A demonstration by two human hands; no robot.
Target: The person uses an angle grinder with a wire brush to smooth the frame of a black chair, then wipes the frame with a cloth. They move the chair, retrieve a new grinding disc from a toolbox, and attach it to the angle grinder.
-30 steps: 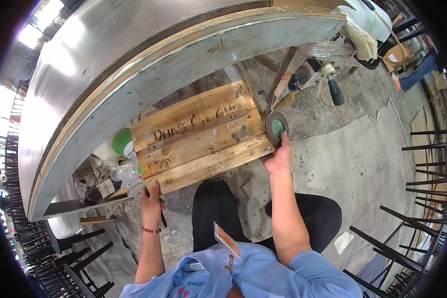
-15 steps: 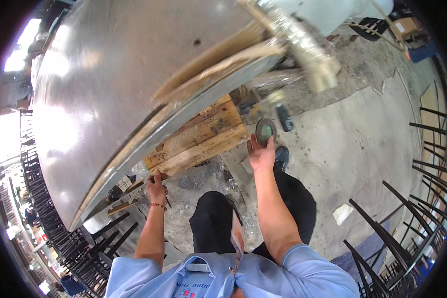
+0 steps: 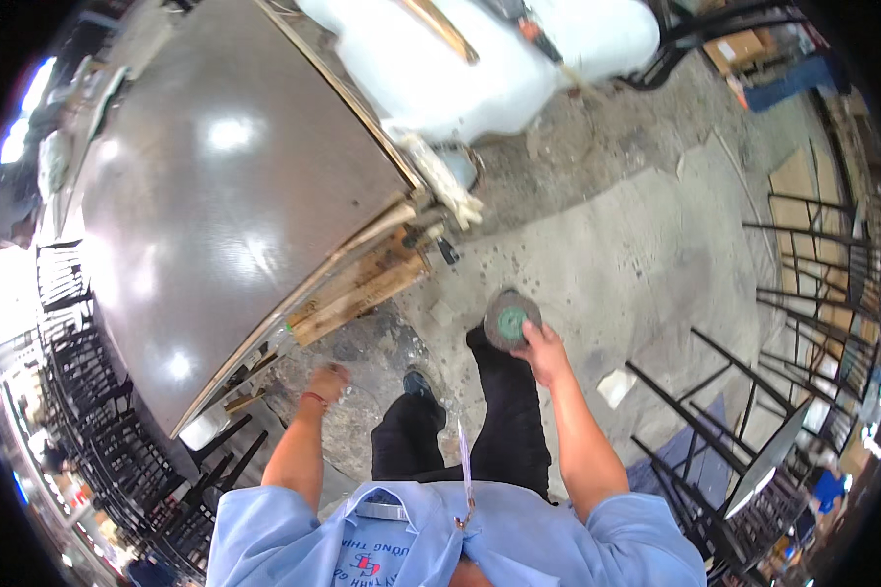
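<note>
My right hand grips the edge of a round abrasive disc, dark grey-brown with a green centre. The disc faces up, over the floor beside my right leg. My left hand, wearing a red bead bracelet, hangs over the floor near the lower edge of a large table with a shiny metal-like top. Motion smears its fingers, so whether it holds anything does not show. Close by, partly under the table, lie wooden planks.
A plastic-wrapped piece sticks out at the table's corner, near a dark bottle-like object. White wrapped bulk fills the top. Black metal frames crowd the right, more frames the left. A pale scrap lies on the floor.
My body has turned and stepped back from the table. My right hand has brought the disc nearer to me, and my left hand has left the table's edge.
</note>
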